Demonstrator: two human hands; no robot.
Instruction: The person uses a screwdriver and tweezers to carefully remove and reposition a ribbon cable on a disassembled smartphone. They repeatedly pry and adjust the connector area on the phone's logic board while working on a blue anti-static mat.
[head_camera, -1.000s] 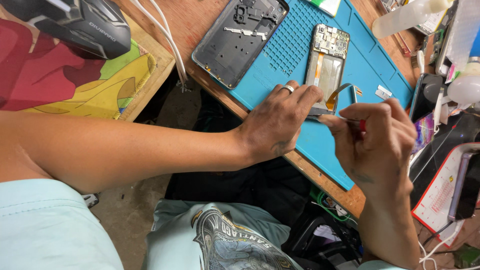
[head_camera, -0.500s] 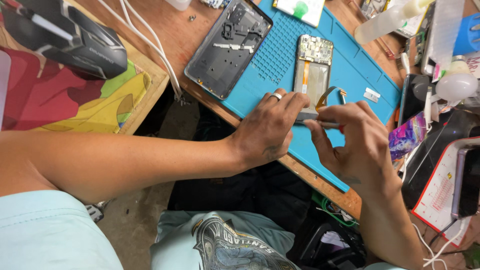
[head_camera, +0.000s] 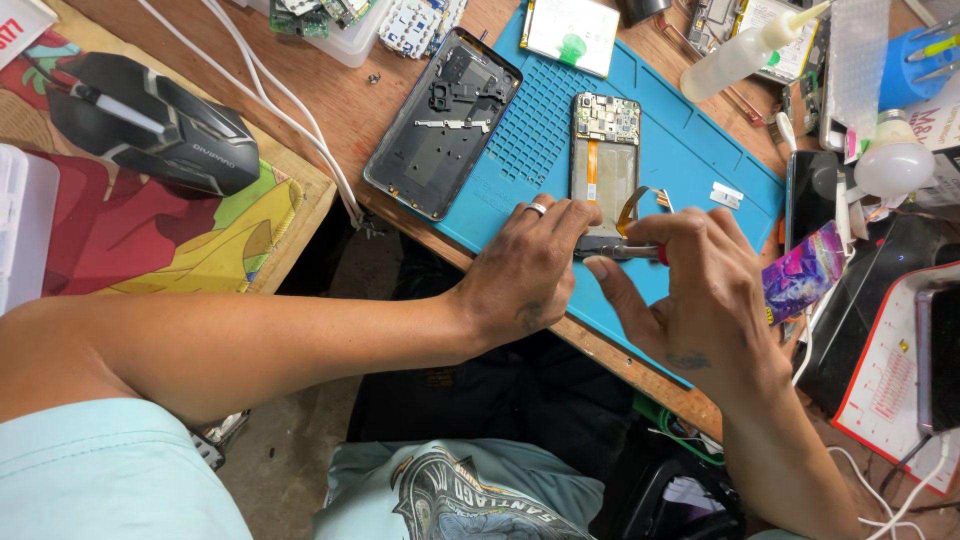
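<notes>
The left hand (head_camera: 530, 262) lies palm-down, fingers pressing the lower end of the opened phone (head_camera: 604, 165) on the blue mat (head_camera: 690, 160). The right hand (head_camera: 700, 290) pinches a small tool (head_camera: 622, 252) at that end.

bright, even light from above; soft shadows under the hands on the blue mat (head_camera: 700, 170). sharp focus, slight glare on the dark mouse (head_camera: 150, 125), mild bending at the edges.

Black mouse (head_camera: 150, 125), white bulb (head_camera: 893, 165)
</notes>
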